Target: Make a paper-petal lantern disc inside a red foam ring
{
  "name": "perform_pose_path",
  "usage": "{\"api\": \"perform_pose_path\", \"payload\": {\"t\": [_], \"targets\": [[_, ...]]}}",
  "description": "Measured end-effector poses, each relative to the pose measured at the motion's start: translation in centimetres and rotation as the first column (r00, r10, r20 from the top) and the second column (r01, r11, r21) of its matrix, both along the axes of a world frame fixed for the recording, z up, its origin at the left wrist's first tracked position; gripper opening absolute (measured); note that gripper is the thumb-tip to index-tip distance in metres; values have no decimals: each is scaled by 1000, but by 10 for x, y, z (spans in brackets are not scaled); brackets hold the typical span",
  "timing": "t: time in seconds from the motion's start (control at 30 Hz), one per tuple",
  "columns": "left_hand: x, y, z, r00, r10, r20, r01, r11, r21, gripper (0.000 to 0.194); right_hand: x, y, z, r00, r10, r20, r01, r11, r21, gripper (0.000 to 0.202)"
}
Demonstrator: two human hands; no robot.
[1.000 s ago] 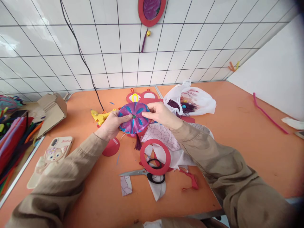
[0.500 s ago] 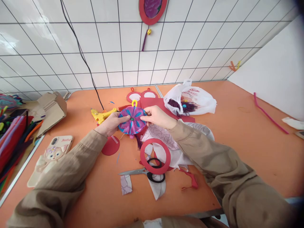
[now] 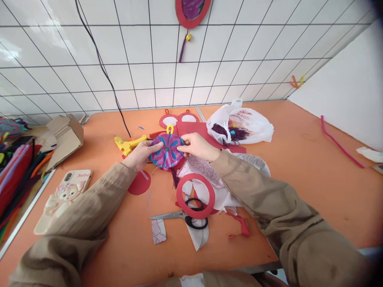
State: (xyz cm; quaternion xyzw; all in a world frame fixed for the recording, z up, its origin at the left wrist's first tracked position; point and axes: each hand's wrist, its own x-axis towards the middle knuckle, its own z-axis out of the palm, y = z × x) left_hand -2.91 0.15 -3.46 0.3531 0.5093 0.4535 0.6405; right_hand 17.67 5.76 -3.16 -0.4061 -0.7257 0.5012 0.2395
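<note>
Between my two hands is a round purple-and-blue flower-patterned ornament (image 3: 167, 157) with a yellow loop (image 3: 170, 129) on top and a dark tassel (image 3: 174, 178) below. My left hand (image 3: 140, 154) grips its left edge, thumb on the front. On the right edge, my right hand (image 3: 197, 146) pinches it between thumb and fingers. Just below lies a red ring (image 3: 180, 196) partly over black-handled scissors (image 3: 170, 215). A red disc (image 3: 139, 183) rests under my left wrist. Behind that wrist sits a yellow glue gun (image 3: 128, 145).
A white plastic bag (image 3: 259, 126) with purple tassels stands at the back right, near red sheets (image 3: 194, 128). Patterned fabric (image 3: 206, 171) lies by my right forearm. A phone (image 3: 67, 195) and a cardboard box (image 3: 67, 133) are on the left. A cable (image 3: 103, 67) hangs along the tiled wall.
The ornament is tipped slightly in my hands, and its lower edge has shifted a little. Both hands keep their hold. The view has moved very slightly.
</note>
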Motion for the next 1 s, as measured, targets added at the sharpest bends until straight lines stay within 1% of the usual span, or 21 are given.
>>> {"api": "perform_pose_path", "payload": {"t": [0.07,0.13,0.17,0.2,0.23,0.27,0.3,0.33,0.4,0.47,0.53,0.6,0.63,0.67,0.7,0.73,0.77,0.8,0.83,0.9,1.0], "targets": [[-1,0,-2,1000,15,-9,-14,1000,17,30,3,0,4,999,-33,17,32,999,41,12],[-1,1,-4,999,48,6,-48,998,42,29,8,-2,13,992,-81,95,63,982,179,12],[-1,1,-4,998,67,19,-68,996,53,28,12,-4,19,980,-95,174,43,959,281,13],[-1,2,-5,996,85,32,-87,994,63,27,15,-7,26,959,-48,279,-52,939,340,15],[0,2,-5,994,100,46,-104,992,72,26,18,-10,32,921,54,386,-189,928,322,13],[0,2,-5,992,114,58,-118,990,78,25,21,-14,37,865,183,468,-332,907,259,9],[1,2,-5,990,123,68,-129,988,82,24,22,-18,40,795,317,517,-465,866,185,7],[1,2,-5,988,132,76,-138,987,84,23,22,-21,42,736,405,543,-549,826,129,9],[2,2,-5,985,148,87,-155,984,85,22,20,-25,42,649,497,576,-642,764,65,12],[3,2,-5,984,156,90,-163,983,88,20,16,-26,39,599,532,599,-683,730,35,14],[4,1,-6,984,155,88,-162,983,89,18,14,-25,36,571,572,589,-712,702,8,17],[5,0,-5,985,146,90,-153,985,75,17,14,-23,35,585,629,512,-729,684,-7,17],[6,-1,-5,986,139,94,-145,987,65,17,15,-23,35,622,644,446,-721,693,3,14],[6,-1,-4,986,131,100,-136,989,54,18,15,-22,35,682,634,365,-689,724,30,11],[7,-2,-4,986,122,111,-128,991,48,18,14,-21,35,762,588,270,-625,778,70,9],[8,-3,-3,986,115,125,-121,992,46,19,14,-19,34,849,501,170,-521,846,113,9],[9,-4,-2,984,113,139,-121,991,50,19,12,-18,32,923,376,77,-384,911,152,11],[10,-5,-2,981,116,152,-126,990,57,18,11,-16,29,972,237,0,-233,956,178,13],[10,-5,-1,979,124,160,-135,989,60,17,10,-14,26,993,109,-45,-99,976,195,14],[10,-6,-1,978,140,154,-148,988,43,15,8,-9,20,996,-53,-65,66,976,208,14],[10,-4,-3,979,152,134,-153,988,-5,14,8,-3,14,989,-133,-58,143,956,256,15]]}}
